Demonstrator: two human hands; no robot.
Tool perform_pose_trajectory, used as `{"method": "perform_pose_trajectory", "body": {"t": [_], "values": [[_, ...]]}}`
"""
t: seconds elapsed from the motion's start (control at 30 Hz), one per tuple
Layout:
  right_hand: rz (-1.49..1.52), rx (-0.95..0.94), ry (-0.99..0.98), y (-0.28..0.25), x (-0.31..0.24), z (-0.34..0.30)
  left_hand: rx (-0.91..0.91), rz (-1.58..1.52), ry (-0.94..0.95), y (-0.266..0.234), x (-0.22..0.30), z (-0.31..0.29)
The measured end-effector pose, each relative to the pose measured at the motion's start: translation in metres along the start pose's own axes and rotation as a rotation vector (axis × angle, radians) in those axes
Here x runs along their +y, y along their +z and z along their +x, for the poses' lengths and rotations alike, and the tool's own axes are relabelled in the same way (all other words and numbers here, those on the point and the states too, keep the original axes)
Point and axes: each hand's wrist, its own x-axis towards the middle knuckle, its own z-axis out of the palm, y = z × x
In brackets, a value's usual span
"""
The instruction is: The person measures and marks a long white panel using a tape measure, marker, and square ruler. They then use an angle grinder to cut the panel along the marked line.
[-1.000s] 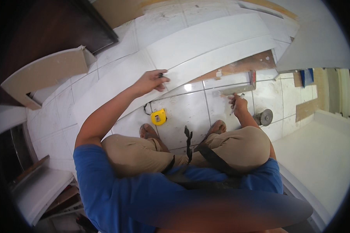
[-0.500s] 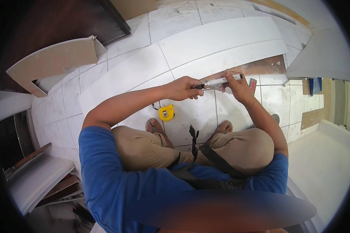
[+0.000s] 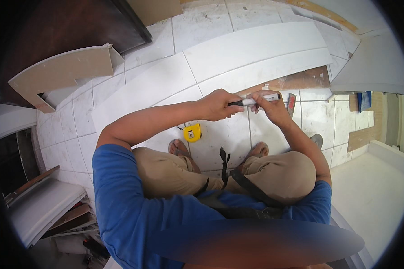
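A white marker pen [image 3: 260,99] with a black cap lies level between my two hands, above the floor. My left hand [image 3: 219,106] is closed on the black cap end. The fingers of my right hand [image 3: 269,106] wrap the white barrel, leaving its dark rear end sticking out. Cap and barrel meet between the hands; whether the cap is fully seated I cannot tell. Below my left forearm, a yellow tape measure [image 3: 192,133] rests on the tiles near my left foot. A small red-and-grey object [image 3: 292,102] lies just right of my right hand.
Long white panels [image 3: 256,40] stretch across the tiled floor ahead, with a brown board strip [image 3: 300,79] along their near edge. A cut brown board [image 3: 67,71] stands at the left. At the right are a blue flat object [image 3: 364,101] and a low white ledge [image 3: 372,179].
My hands have come closer together, and the black cap end now meets the marker's barrel. My left hand has shifted slightly right; the marker has tilted closer to level.
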Motion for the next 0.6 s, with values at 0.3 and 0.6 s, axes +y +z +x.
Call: {"method": "perform_pose_trajectory", "body": {"t": [0.3, 0.6], "values": [[0.587, 0.19, 0.262, 0.002, 0.015, 0.015, 0.304, 0.57, 0.235, 0.009, 0.009, 0.027], [0.231, 0.087, 0.077, -0.04, 0.051, -0.002, 0.006, 0.273, -0.07, -0.013, -0.019, 0.024]]}}
